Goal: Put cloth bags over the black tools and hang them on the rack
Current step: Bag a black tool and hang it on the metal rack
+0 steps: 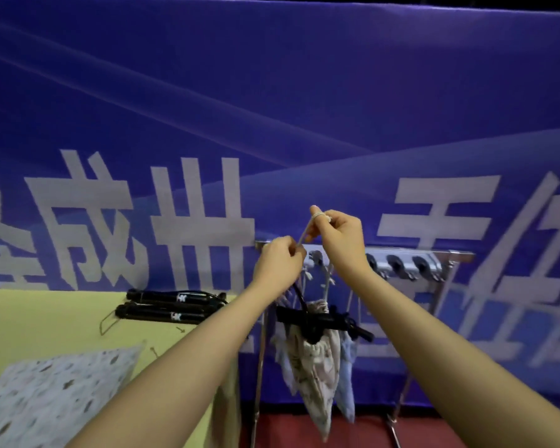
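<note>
A patterned cloth bag (317,367) hangs in front of the metal rack (401,263), a black tool (324,320) lying across its top. The left hand (277,265) pinches its pale drawstring (304,232); the right hand (338,234) holds the cord looped round a finger. Two more black tools (165,305) lie on the yellow table (46,321) beside folded bags (49,396)

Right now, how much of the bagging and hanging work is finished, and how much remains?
Done: a blue bagged tool seems to hang on the rack. In hand: the left hand and right hand pinch the drawstring of a patterned bag. Left: two black tools lie bare on the table.
</note>
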Action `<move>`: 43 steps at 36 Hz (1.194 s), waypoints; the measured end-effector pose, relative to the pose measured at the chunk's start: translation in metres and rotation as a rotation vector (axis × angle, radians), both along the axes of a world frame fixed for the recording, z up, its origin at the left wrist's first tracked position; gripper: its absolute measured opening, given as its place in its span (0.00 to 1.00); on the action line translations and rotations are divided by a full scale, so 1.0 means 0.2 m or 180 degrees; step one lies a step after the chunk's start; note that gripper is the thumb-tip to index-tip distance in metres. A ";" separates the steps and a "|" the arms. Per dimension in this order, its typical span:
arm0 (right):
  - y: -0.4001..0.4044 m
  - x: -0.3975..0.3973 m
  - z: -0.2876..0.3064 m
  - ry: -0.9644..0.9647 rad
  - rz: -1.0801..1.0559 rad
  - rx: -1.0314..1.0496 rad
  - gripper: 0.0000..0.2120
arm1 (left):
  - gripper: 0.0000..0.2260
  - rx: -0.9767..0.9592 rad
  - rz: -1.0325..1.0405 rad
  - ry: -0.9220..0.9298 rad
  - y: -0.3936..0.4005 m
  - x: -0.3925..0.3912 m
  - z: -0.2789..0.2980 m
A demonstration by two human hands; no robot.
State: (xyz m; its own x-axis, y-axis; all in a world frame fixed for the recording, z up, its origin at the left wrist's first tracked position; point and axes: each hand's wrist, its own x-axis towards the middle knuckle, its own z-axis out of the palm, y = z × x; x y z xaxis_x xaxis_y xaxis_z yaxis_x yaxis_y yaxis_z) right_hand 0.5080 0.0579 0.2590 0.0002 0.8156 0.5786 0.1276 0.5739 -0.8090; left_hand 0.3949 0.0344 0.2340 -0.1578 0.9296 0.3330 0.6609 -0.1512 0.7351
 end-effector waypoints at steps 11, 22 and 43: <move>0.08 0.50 -0.42 -0.0531 -0.0756 -0.0757 0.22 | 0.09 -0.0571 -0.0475 -0.0374 0.11 0.43 -0.27; 0.35 0.80 -0.71 -0.1407 -0.1150 -0.1420 0.21 | 0.10 -0.1415 -0.0899 -0.0670 0.45 0.67 -0.56; 0.95 1.06 -0.87 -0.1356 -0.0828 -0.1766 0.14 | 0.12 -0.1503 -0.0280 -0.1000 1.08 1.02 -0.75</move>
State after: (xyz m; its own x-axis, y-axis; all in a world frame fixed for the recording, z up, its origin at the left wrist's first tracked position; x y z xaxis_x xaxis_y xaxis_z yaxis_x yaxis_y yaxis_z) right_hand 0.7203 0.2475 0.0849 0.1010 0.9920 0.0751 0.5706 0.0041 -0.8212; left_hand 0.5995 0.2505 0.0833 -0.0976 0.9803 -0.1718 0.3995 0.1967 0.8954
